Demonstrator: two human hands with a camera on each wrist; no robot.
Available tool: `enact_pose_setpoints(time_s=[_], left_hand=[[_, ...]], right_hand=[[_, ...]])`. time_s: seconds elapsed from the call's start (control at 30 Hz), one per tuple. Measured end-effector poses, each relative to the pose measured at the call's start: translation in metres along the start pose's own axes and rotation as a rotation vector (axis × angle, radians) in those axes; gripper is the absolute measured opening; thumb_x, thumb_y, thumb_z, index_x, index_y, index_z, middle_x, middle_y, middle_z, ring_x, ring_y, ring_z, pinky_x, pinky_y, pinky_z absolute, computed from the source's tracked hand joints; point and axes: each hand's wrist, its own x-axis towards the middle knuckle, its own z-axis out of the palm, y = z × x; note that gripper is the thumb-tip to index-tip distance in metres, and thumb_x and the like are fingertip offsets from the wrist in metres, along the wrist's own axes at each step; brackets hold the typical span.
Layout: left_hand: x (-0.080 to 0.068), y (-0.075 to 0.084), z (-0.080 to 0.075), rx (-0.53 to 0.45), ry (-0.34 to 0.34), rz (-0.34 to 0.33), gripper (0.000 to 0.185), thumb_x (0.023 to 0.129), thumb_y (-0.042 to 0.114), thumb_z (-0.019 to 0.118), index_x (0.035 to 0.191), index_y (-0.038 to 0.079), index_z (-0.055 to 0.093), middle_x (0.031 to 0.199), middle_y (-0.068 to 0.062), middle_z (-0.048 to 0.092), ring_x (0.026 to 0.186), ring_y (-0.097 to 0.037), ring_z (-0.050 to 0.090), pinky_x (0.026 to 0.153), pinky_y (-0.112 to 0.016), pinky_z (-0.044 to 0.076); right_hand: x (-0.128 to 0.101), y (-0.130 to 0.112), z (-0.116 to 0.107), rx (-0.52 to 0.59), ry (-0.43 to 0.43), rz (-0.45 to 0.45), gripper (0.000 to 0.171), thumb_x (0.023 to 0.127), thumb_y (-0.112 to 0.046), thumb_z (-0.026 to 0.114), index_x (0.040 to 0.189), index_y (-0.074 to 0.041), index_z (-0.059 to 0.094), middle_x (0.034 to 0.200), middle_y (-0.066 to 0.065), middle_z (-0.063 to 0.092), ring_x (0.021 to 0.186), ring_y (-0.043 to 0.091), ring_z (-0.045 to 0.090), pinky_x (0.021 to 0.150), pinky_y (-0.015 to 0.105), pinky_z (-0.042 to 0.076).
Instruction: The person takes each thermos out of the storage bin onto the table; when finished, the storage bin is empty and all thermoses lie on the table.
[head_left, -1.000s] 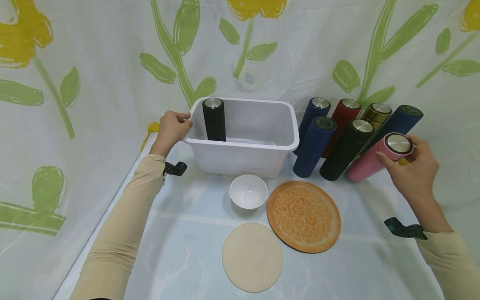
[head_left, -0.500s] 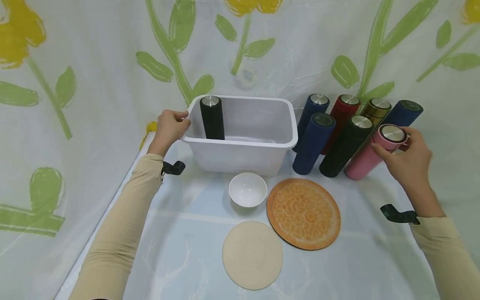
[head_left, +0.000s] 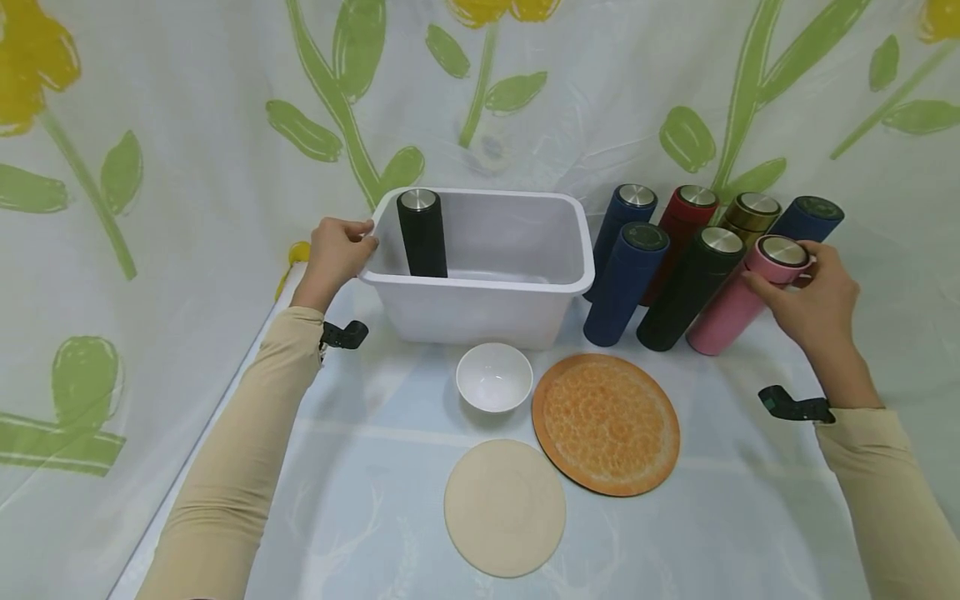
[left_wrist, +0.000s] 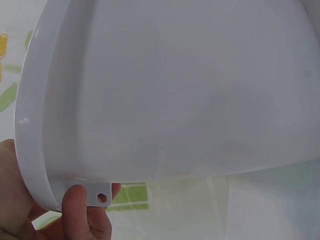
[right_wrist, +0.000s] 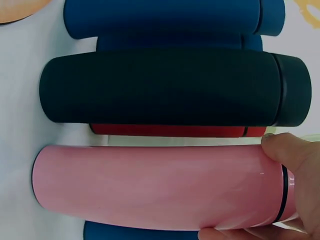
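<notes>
Both arms reach forward in long beige sleeves, each with a dark strap at the wrist. The left arm runs up from the lower left, forearm nearly straight, and the left hand (head_left: 339,250) is bent inward at the wrist with its fingers curled over an edge; the left wrist view shows the thumb (left_wrist: 80,210) pressed against that edge from below. The right arm comes in from the lower right, elbow low, forearm angled up and inward. The right hand (head_left: 813,300) is raised, its fingers and thumb wrapped in a grip; the right wrist view shows a fingertip (right_wrist: 285,152) pressing from above.
</notes>
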Motion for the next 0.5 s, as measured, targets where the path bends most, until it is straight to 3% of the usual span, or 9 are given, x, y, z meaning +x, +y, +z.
enact_pose_setpoints(time_s=[0.13, 0.27, 0.5], left_hand=[[-0.0006, 0.0018, -0.0002, -0.005, -0.006, 0.005, 0.041, 0.098, 0.016, 0.059, 0.137, 0.004, 0.059, 0.131, -0.021, 0.062, 0.103, -0.032, 0.062, 0.081, -0.039, 0.055], [-0.0014, 0.0023, -0.0002, -0.008, -0.012, -0.004, 0.041, 0.098, 0.016, 0.059, 0.137, 0.004, 0.059, 0.130, -0.022, 0.062, 0.103, -0.032, 0.062, 0.081, -0.040, 0.055], [-0.0022, 0.0003, 0.0007, -0.014, -0.009, -0.014, 0.041, 0.097, 0.015, 0.059, 0.137, 0.004, 0.060, 0.131, -0.020, 0.062, 0.100, -0.030, 0.061, 0.079, -0.037, 0.055]], right_hand=[[0.0039, 0.0030, -0.0008, -0.001, 0.003, 0.000, 0.078, 0.090, -0.037, 0.071, 0.149, 0.002, 0.037, 0.134, 0.026, 0.051, 0.101, 0.019, 0.044, 0.068, 0.020, 0.035], [0.0070, 0.0047, -0.0012, 0.002, -0.011, -0.003, 0.078, 0.091, -0.038, 0.070, 0.149, 0.001, 0.037, 0.135, 0.026, 0.050, 0.100, 0.017, 0.044, 0.068, 0.019, 0.035], [0.0073, 0.0049, -0.0009, 0.006, -0.055, -0.006, 0.082, 0.092, -0.040, 0.068, 0.153, 0.002, 0.031, 0.137, 0.029, 0.047, 0.116, 0.041, 0.046, 0.068, 0.019, 0.035]])
